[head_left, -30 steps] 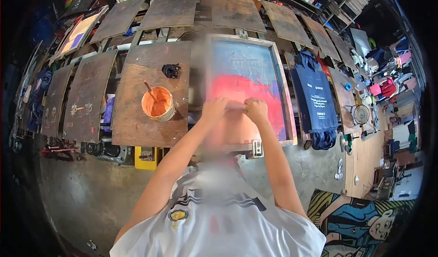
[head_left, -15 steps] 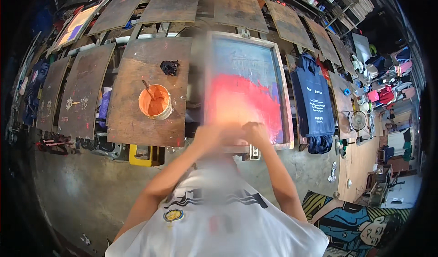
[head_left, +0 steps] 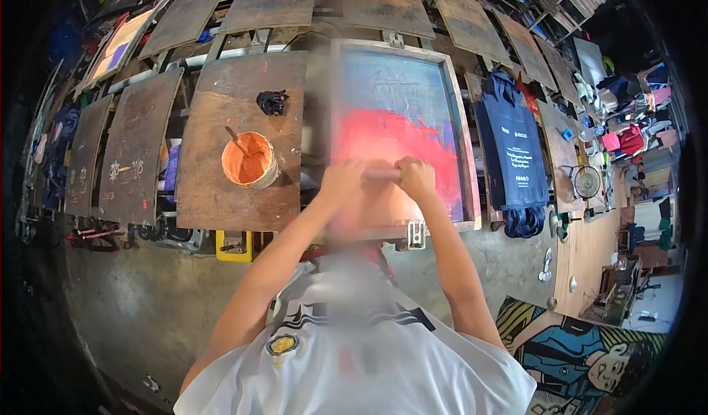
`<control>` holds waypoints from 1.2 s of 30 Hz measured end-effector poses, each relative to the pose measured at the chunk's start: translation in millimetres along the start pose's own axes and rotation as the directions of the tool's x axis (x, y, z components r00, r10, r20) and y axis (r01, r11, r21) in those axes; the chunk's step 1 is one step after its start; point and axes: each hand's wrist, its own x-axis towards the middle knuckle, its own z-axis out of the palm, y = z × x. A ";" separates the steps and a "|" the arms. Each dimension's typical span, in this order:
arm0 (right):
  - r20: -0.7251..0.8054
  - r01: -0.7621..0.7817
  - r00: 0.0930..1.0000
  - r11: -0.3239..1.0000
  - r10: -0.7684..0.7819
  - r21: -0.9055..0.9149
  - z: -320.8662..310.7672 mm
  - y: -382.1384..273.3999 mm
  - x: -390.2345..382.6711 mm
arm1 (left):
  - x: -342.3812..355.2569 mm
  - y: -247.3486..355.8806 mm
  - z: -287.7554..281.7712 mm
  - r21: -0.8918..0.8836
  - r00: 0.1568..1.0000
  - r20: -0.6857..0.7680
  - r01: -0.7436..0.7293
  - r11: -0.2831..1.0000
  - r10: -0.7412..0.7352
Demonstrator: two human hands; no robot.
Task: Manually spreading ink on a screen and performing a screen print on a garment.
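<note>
A wooden-framed printing screen (head_left: pixel 463 146) lies in front of me. Its mesh is blue-grey at the far end, with a patch of red-pink ink (head_left: pixel 394 131) over the middle and a paler orange near part. Both my hands grip a squeegee (head_left: pixel 383 173) that lies across the screen, over the paler area. My left hand (head_left: pixel 344 179) is closed on its left end, partly smeared by a blurred vertical band. Around the right end wraps my right hand (head_left: pixel 417 178). The squeegee's blade is hidden beneath the hands and blur.
Left of the screen, a tub of orange ink (head_left: pixel 249 161) with a stirring stick stands on a brown board (head_left: pixel 206 109), near a crumpled black cloth (head_left: pixel 272 103). A navy tote bag (head_left: pixel 512 150) lies on the board to the right. A metal clamp (head_left: pixel 416 234) sits at the screen's near edge.
Both hands have moved away from me along the screen with the squeegee, from near the frame's front edge toward the middle. The view has shifted slightly.
</note>
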 end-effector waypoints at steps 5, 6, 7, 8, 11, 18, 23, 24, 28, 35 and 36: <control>-0.089 0.158 0.985 0.982 -0.149 0.108 -0.1 -12.0 -68.9 | -66.9 50.5 -28.3 -0.146 0.997 -0.074 0.007 0.989 -0.018; -0.038 0.151 0.988 0.984 -0.148 0.098 -0.6 -15.6 -81.8 | -77.8 55.3 -29.6 -0.200 0.998 0.016 0.064 0.978 -0.062; 0.011 0.145 0.989 0.986 -0.147 0.087 -0.8 -17.2 -86.8 | -82.4 56.0 -31.0 -0.248 0.989 0.106 0.123 0.961 -0.100; 0.006 0.147 0.989 0.986 -0.148 0.081 -2.5 -17.7 -88.3 | -82.7 56.0 -34.2 -0.249 0.990 0.098 0.118 0.961 -0.097; 0.110 0.136 0.983 0.987 -0.145 0.084 -12.4 -17.4 -80.8 | -78.5 54.3 -47.6 -0.175 0.992 0.117 0.063 0.983 -0.043; 0.235 0.064 0.971 0.994 -0.042 -0.084 -38.3 -2.7 29.7 | 20.7 -3.8 -16.2 -0.073 1.000 -0.011 0.018 0.997 -0.019; 0.059 -0.066 0.996 0.998 0.065 0.012 -15.6 8.0 56.2 | 57.7 -26.0 -0.9 0.036 0.998 -0.068 -0.008 0.999 0.010; 0.062 -0.084 0.995 0.997 0.083 0.000 -11.6 8.4 51.9 | 54.0 -21.0 -2.3 0.016 0.999 -0.032 0.021 1.000 -0.020; 0.111 -0.073 0.991 0.997 0.069 0.037 -16.5 -1.5 15.9 | 16.2 -7.6 -3.8 -0.095 1.000 0.001 0.017 0.995 -0.017; 0.121 0.061 0.990 0.995 -0.071 0.080 -18.8 -27.0 -93.2 | -76.6 69.9 -54.9 -0.288 0.981 0.166 0.145 0.947 -0.100; 0.149 0.053 0.987 0.996 -0.063 0.070 -18.1 -29.1 -101.6 | -82.9 72.5 -58.7 -0.333 0.980 0.189 0.129 0.934 -0.068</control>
